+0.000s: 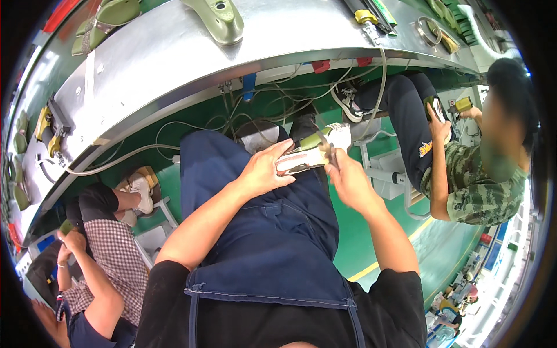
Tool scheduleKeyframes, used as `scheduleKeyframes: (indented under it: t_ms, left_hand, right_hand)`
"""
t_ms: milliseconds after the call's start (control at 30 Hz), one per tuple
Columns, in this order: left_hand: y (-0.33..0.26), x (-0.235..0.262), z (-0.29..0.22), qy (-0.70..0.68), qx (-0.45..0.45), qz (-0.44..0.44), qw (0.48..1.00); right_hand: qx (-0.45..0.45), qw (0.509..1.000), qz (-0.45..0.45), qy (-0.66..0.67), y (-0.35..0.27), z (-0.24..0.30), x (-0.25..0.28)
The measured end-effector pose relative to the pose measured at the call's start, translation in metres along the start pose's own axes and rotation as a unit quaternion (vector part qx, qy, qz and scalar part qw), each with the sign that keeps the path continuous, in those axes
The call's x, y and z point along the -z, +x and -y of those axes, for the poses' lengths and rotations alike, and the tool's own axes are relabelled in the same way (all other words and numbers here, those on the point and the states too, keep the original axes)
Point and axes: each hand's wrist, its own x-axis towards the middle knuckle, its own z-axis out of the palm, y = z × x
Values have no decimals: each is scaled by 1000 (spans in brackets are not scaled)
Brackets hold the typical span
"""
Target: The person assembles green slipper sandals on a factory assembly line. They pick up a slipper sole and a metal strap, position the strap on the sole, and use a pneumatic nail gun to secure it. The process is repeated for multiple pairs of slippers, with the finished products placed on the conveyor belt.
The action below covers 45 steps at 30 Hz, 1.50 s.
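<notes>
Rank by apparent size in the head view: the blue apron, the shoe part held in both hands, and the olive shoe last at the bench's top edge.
1. Blue apron, largest by far.
2 and 3. Shoe part and olive shoe last look alike; the last lies farther off, so their order is unsure.

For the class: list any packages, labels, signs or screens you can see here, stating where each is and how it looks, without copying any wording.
Phone: small green rectangle held by the co-worker at lower left.
Trouser emblem: orange-and-white patch on the right co-worker's dark trouser leg.
No packages or signs can be made out.
</notes>
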Motion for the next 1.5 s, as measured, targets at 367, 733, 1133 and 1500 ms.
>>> scheduleKeyframes:
  t_ms: [367, 733, 1133, 1500]
  left_hand:
    - [2, 1, -2, 47, -36, 2, 998]
    - [7, 2, -9, 58, -49, 17, 997]
    - [9, -2, -9, 39, -47, 26, 998]
    - [4, -5, -13, 57, -31, 33, 997]
  right_hand:
    - [-84, 965, 165, 185, -14, 9, -11]
    - [-176, 944, 176, 216, -12, 14, -6]
    - [-186, 933, 65, 302, -33, 5, -45]
    - [-253, 811, 51, 525, -40, -12, -68]
